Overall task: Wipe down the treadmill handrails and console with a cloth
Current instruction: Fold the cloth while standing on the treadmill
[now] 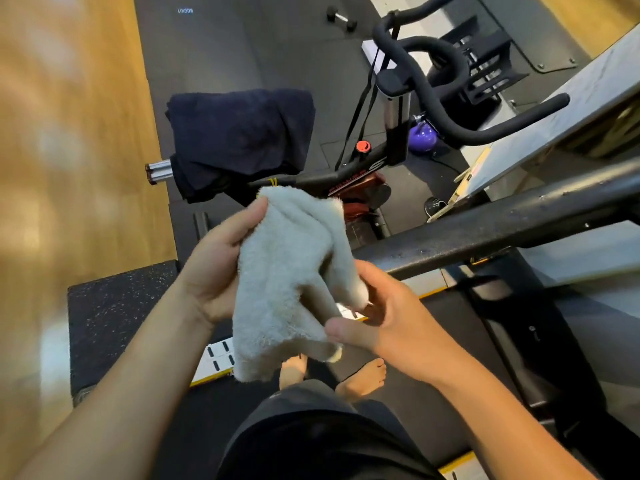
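Head view: both hands hold a pale terry cloth (287, 282) in the air, just in front of the treadmill's dark handrail (485, 230). The left hand (221, 268) grips its upper edge, thumb on top; the right hand (388, 323) pinches a lower fold.

Little can be read. Far beyond the hands, on the dark floor mat (221, 36), small pale letters appear mirrored, roughly "LINOOB"; the exact word is unclear. On the exercise bike frame (349, 173), just beyond the held cloth (287, 282), red lettering is too blurred to read, beside a large partial "S".
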A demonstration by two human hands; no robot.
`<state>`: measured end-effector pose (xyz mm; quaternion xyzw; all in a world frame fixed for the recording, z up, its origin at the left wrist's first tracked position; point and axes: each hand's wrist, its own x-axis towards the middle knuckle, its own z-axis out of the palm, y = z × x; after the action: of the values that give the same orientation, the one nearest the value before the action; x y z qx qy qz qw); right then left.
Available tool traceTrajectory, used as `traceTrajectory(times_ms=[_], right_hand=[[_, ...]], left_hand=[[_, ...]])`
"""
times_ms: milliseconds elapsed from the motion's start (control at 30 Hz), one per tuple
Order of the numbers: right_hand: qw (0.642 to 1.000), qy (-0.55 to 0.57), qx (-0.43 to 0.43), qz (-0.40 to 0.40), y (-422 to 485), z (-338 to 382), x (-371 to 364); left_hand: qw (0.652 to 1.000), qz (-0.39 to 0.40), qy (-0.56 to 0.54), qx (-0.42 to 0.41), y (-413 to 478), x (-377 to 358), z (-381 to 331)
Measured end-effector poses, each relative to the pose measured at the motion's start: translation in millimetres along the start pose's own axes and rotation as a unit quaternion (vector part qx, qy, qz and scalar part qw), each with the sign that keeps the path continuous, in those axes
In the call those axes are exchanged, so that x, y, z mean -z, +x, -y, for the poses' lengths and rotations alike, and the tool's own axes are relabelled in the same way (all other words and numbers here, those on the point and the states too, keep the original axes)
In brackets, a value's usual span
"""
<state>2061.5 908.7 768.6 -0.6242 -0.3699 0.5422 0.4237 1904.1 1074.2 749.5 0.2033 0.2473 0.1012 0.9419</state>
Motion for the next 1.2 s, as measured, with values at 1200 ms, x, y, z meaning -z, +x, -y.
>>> traceTrajectory(times_ms=[1200], right_hand=[[0.860, 0.452, -0.219, 0.092, 106, -3, -104]], left_hand=[[0.899, -0.304, -0.149, -0.277, -163, 117, -17]])
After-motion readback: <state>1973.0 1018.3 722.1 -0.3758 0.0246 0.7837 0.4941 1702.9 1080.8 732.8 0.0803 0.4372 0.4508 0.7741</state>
